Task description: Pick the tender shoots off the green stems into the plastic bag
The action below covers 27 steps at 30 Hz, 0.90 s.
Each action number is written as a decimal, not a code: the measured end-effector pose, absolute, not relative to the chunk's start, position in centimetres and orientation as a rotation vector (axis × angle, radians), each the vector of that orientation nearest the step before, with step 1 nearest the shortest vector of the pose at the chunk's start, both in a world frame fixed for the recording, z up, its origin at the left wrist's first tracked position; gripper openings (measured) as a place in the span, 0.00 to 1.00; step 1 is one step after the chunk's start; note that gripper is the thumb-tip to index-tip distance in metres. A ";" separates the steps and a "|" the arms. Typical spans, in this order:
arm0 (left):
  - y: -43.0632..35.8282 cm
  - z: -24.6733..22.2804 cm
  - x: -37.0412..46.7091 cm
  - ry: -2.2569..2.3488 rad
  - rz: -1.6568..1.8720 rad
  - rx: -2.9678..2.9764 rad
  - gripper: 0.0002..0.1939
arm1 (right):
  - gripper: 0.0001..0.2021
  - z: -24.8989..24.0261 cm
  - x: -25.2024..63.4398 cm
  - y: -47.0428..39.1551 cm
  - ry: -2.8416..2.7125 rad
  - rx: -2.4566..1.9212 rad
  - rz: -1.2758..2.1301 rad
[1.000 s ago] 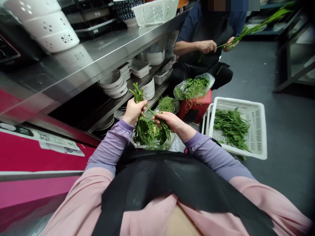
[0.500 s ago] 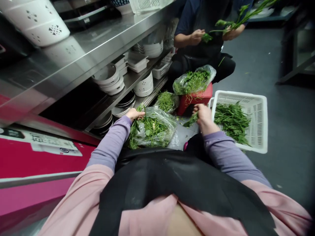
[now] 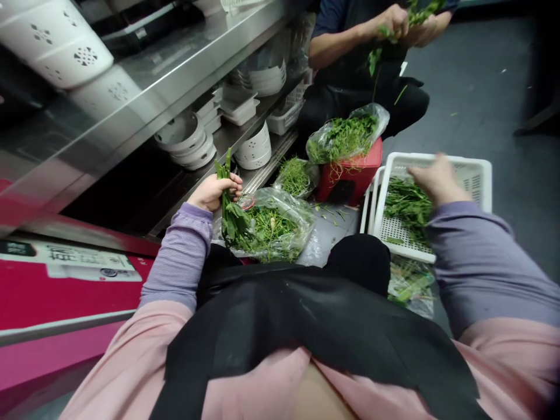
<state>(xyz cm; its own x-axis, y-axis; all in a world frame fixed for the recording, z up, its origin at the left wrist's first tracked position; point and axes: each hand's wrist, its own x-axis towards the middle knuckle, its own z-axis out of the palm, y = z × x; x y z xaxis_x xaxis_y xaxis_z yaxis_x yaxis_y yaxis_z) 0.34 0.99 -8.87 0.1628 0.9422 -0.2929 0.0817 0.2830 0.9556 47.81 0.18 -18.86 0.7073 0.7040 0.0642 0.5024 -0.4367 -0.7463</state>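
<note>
- Now I have the left hand (image 3: pixel 214 189) closed around a bundle of dark-green leafy stalks (image 3: pixel 236 219), stem ends up, leaves hanging by the nearest large bag.
- Out to the side, the right hand (image 3: pixel 440 178) is over a white, slotted plastic basket (image 3: pixel 485 184); blur hides its fingertips, so I cannot tell whether it grips anything.
- I judge the step in hand to be putting greens into that basket; the next move would call for bringing the right hand over to the bundle.
- Beside the basket's near edge, a clear plastic bag (image 3: pixel 422 306) holds pale and green scraps.
- Below the left hand, a large crumpled clear plastic bag (image 3: pixel 306 219) holds thin, tangled stems.
- Inside the basket I see a loose heap of leafy greens (image 3: pixel 402 201), partly hidden by the right arm.
- Beyond, a smaller clear plastic bag (image 3: pixel 312 181) holds fine sprigs; just beside it, a red plastic stool (image 3: pixel 367 160) bears another clear bag (image 3: pixel 381 114) heaped with greens.
- Farthest, a co-worker's hands (image 3: pixel 394 24) grasp green stems.
</note>
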 end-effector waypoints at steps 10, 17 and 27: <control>-1.3 -9.8 3.0 0.825 0.973 1.072 0.11 | 0.10 -16.0 17.6 -3.4 -1.444 -0.812 1.415; -1.8 -11.4 3.0 0.787 1.088 1.009 0.13 | 0.17 -16.8 17.5 -3.7 -1.157 -0.877 1.714; -1.7 -12.4 2.1 1.147 1.254 1.174 0.14 | 0.13 -16.7 19.4 -1.7 -1.283 -1.058 1.182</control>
